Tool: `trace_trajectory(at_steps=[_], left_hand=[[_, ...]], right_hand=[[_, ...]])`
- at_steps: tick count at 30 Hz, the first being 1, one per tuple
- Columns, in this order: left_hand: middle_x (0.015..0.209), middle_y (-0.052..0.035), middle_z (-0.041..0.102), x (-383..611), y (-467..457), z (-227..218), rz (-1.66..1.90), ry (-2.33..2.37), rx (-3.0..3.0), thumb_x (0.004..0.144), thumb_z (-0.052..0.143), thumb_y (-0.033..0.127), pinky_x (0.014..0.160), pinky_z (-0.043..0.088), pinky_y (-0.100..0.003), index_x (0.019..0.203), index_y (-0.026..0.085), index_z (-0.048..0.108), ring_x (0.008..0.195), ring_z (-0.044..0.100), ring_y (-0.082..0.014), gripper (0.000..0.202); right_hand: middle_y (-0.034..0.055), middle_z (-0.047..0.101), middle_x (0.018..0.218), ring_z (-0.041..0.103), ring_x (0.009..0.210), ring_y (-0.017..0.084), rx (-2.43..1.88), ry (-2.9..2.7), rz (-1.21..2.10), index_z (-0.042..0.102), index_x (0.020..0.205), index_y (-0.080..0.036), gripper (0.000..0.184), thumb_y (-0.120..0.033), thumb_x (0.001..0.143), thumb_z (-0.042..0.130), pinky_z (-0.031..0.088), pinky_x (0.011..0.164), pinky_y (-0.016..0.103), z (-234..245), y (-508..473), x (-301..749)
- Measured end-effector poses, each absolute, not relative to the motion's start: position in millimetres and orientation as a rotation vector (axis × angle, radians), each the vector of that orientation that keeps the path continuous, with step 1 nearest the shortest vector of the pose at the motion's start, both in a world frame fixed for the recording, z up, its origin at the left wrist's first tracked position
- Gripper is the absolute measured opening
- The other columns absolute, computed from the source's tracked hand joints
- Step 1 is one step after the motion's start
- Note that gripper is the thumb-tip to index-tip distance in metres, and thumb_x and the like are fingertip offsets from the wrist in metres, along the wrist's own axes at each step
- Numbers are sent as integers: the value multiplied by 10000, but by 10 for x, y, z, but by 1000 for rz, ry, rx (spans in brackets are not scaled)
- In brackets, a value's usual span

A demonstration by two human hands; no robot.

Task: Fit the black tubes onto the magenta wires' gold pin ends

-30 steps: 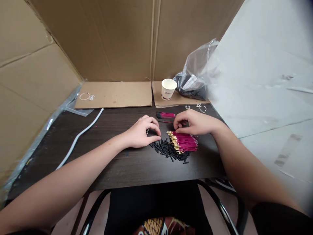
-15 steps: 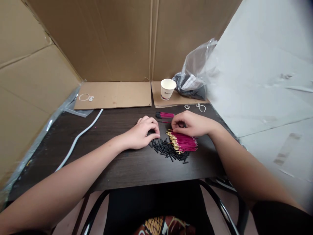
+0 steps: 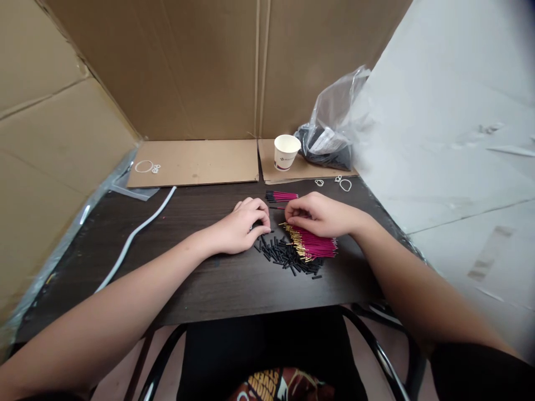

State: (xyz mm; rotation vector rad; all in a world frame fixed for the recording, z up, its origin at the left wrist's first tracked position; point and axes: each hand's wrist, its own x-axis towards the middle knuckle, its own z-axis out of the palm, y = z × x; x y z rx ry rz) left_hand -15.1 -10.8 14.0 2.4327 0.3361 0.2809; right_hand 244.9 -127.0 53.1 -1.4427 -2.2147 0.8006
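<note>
Done: a small batch of pink wires (image 3: 286, 196) with black ends, lying toward the table's (image 3: 200, 303) back edge, in front of the cardboard sheet (image 3: 309, 171). One single wire (image 3: 276, 208) with a dark end lies just on the near side of it. Left: main wire pile (image 3: 317, 242), gold ends bare, right of the table's middle, plus loose black tubes (image 3: 276, 252) between it and the near edge. Judging by pile sizes, most looks undone.

Left hand (image 3: 246, 227): fingers curled, thumb and forefinger close together, dark bit at the tips, maybe a tube; grip not certain. Right hand (image 3: 321, 216): fingers folded over the pile's far side, thumb near forefinger; gold end beside the tips, can't tell if held.

Hidden: part of the pile under the right hand, tubes under the wires, both palms. Exact counts too small to read. Plastic bag (image 3: 332, 159) contents dark, unclear. Both forearms run to the frame edges.
</note>
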Motion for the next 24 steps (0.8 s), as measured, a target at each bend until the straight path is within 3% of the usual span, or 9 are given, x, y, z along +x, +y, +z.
trace_trajectory(at_steps=[7,24], left_hand=[[1197,-92,666,-137,-108,132,364,364,2351,1105,566,291,1172,461,-528,962,223,623,1188,610,-285,168],[1161,-92,699,-116,-97,141,392,382,2299,1099,575,316,1141,493,-507,945,225,631,1144,638,-280,187]], right_hand=[[-16,663,773,519,653,126,-1377,-2193,730,700,967,-182,92,-188,1031,634,403,655,277,508,-1284,2383],[-2,680,783,539,658,142,-1369,-2154,687,679,969,-198,94,-217,1042,624,422,652,286,546,-1290,2388]])
